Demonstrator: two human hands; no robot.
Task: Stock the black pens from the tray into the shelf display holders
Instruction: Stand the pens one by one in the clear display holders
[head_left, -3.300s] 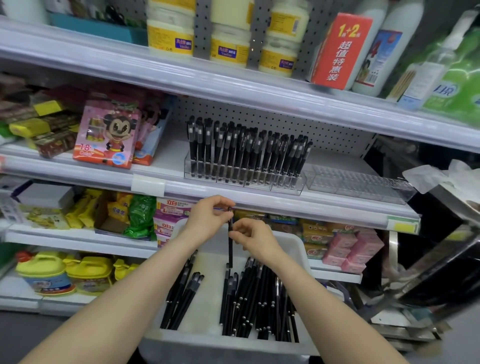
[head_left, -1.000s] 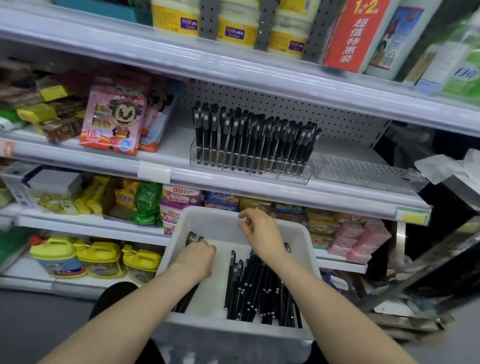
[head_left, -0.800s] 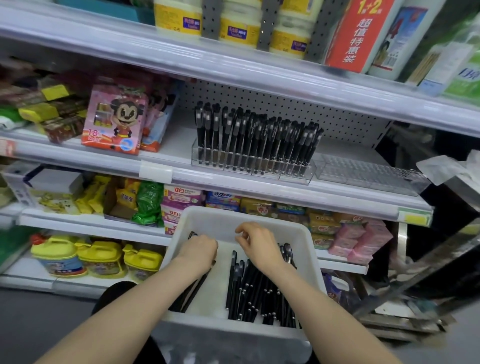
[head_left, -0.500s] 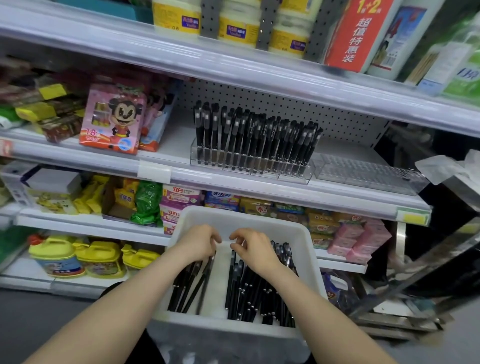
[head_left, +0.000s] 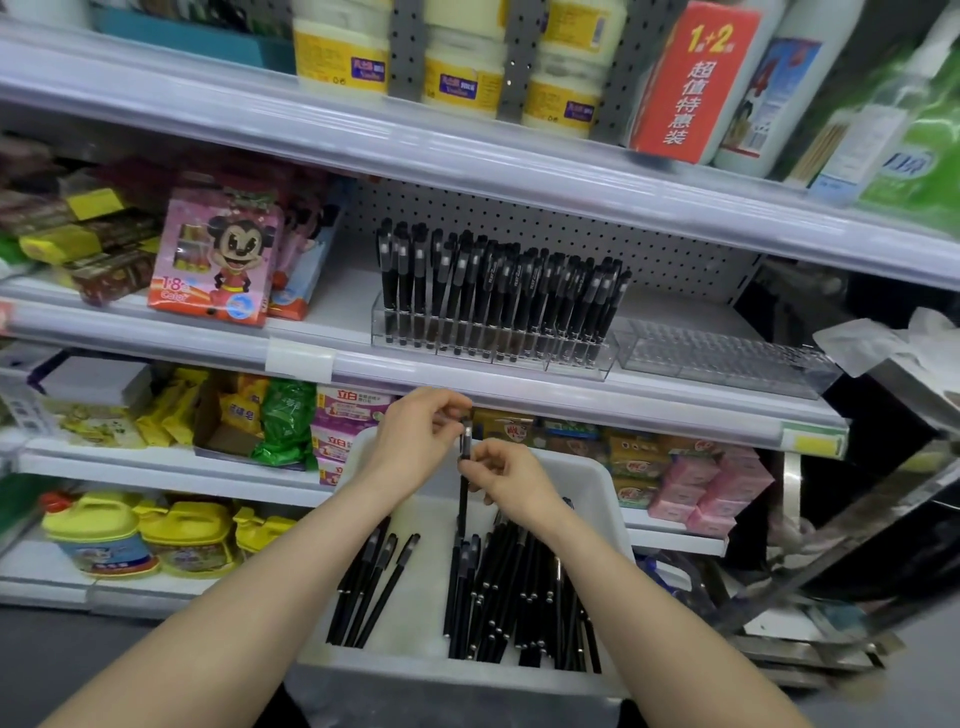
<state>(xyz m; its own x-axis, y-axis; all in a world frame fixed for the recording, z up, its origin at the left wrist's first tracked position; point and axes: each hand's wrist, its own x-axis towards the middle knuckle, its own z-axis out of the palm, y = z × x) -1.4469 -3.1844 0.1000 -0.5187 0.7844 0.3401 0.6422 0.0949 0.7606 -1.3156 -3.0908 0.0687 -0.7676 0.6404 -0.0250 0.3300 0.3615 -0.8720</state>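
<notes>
A white tray (head_left: 597, 483) sits low in front of me, with a few black pens on its left side (head_left: 371, 587) and a bigger pile on its right (head_left: 519, 592). Above the tray one black pen (head_left: 464, 483) stands upright. My left hand (head_left: 415, 441) pinches its top end and my right hand (head_left: 511, 475) pinches its barrel just below. On the middle shelf a clear display holder (head_left: 483, 353) is packed with upright black pens (head_left: 493, 291). Beside it on the right a second clear holder (head_left: 727, 353) stands empty.
The shelf's front rail (head_left: 571, 400) runs just above my hands. A pink cartoon-mouse crayon pack (head_left: 215, 260) stands left of the holders. Soap packs and yellow jugs (head_left: 98, 535) fill the lower shelves. A metal cart with crumpled white plastic (head_left: 904, 348) is at the right.
Both hands were down in the tray half a second ago. They have risen together, holding one pen upright above the tray.
</notes>
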